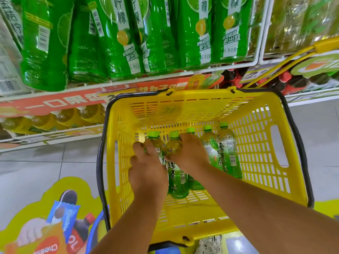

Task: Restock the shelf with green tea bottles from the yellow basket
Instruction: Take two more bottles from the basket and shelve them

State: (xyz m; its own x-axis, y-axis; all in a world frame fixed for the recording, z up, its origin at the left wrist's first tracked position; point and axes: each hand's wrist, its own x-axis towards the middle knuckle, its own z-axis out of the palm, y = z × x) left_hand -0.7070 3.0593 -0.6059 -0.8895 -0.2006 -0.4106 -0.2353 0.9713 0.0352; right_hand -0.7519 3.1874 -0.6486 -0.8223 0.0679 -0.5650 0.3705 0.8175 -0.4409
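Both your hands are down in the yellow basket (256, 110). Your left hand (146, 169) curls over the leftmost green tea bottle (156, 142), fingers wrapped round its side. Your right hand (190, 153) grips the shoulder of the next bottle (178, 180). Two more bottles (227, 149) lie just right of your right hand, untouched.

Basket (256, 136) on floor (45, 162) before shelf (128, 85), bottles (227, 149) lying side by side inside — both hands (148, 173) among them
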